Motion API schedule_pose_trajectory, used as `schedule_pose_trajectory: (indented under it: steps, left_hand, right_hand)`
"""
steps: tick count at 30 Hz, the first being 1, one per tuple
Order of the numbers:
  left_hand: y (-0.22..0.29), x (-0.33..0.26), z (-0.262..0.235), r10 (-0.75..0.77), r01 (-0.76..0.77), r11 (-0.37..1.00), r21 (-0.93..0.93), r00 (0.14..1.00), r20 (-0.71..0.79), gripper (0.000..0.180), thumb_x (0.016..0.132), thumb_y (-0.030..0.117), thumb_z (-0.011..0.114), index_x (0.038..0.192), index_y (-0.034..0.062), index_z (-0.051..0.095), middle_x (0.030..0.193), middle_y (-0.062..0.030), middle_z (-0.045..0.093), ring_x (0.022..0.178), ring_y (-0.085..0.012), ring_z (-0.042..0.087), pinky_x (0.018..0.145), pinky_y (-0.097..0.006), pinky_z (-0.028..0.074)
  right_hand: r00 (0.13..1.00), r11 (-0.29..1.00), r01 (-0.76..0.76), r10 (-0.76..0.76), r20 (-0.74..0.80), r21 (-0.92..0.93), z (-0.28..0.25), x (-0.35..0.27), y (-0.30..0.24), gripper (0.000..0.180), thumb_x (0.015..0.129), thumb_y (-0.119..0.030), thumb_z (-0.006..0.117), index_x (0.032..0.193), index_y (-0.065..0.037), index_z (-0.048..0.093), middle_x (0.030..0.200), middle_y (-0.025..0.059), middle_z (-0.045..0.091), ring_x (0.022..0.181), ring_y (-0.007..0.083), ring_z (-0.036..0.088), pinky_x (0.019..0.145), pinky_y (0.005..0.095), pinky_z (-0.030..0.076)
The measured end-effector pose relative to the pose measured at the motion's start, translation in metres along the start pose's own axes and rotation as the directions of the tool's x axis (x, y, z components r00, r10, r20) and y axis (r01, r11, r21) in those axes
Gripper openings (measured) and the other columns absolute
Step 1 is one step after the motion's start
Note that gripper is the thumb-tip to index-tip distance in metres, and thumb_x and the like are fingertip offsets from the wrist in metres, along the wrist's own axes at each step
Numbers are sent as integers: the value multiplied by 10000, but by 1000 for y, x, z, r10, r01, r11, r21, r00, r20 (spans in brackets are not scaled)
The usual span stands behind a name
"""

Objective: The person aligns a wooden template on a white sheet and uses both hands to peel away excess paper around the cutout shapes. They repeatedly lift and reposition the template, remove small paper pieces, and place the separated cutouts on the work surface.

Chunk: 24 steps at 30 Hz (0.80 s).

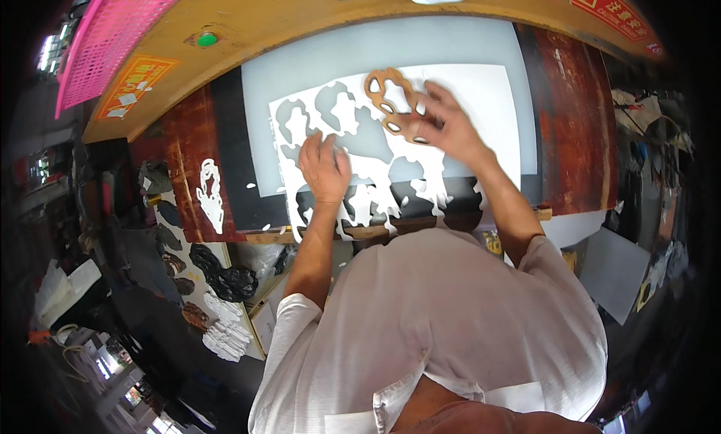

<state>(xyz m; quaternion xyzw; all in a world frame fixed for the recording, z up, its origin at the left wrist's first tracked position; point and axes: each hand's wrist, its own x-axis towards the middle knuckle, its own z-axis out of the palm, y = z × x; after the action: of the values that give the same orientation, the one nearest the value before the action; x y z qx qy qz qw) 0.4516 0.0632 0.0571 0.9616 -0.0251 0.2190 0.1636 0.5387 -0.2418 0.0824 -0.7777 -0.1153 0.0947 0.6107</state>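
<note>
A brown cutting die [393, 103], seemingly rigid and weighty, is gripped at its near-right edge by the right hand [444, 124]; the flimsy white sheet [481, 96] is pinned under the left hand's [324, 167] spread fingers.

White short-sleeved shirt [443, 321] of finely ribbed cloth — open collar, sleeves loose above the elbows — bare forearms.

Brown lobed cutting die [394, 103] with oval holes, flat on cut-out white sheet [466, 107], partly hanging over bench edge

bench [574, 118] | grey board [420, 47] | on it: cut white sheet [481, 96]
</note>
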Motion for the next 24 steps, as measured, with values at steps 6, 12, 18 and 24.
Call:
schedule_pose_trajectory:
  steps: [6, 12, 18, 24]
  left_hand:
    - [0, -1, -1, 2, -2, 1000, -1, 1000, 3, 369, 873, 148, 669, 1229, 62, 712, 1332, -174, 609, 1288, -422, 537, 1110, -547, 400]
    - [-1, -1, 0, 12, -12, 1000, 4, 1000, 13, 385, 889, 168, 645, 1254, 57, 700, 1347, -201, 608, 1285, -417, 537, 1117, -537, 391]
    - [-1, 0, -2, 22, -23, 1000, 12, 999, 40, 389, 889, 167, 647, 1258, 54, 695, 1374, -188, 588, 1318, -421, 514, 1136, -547, 371]
    - [-3, -2, 1, 53, -53, 999, -5, 998, 23, 391, 892, 153, 635, 1264, 43, 680, 1382, -200, 577, 1325, -442, 503, 1137, -557, 363]
  right_hand:
    - [957, 964, -249, 259, -130, 91, -64, -13, 20, 494, 938, -153, 796, 1397, -30, 659, 1428, 187, 627, 1223, 231, 667, 1025, 340, 540]
    - [998, 951, -63, 53, -41, -301, -57, -46, -5, 698, 857, -238, 854, 1461, -9, 589, 1432, 236, 606, 1285, 342, 620, 1107, 422, 495]
    - [980, 711, 190, -176, 89, -677, -26, -46, -10, 739, 782, -190, 839, 1462, -47, 589, 1411, 172, 609, 1270, 363, 575, 1110, 469, 477]
    - [987, 826, 156, -144, 65, -541, -40, -47, 7, 714, 781, -78, 807, 1458, -35, 584, 1440, 159, 605, 1263, 350, 588, 1090, 425, 512]
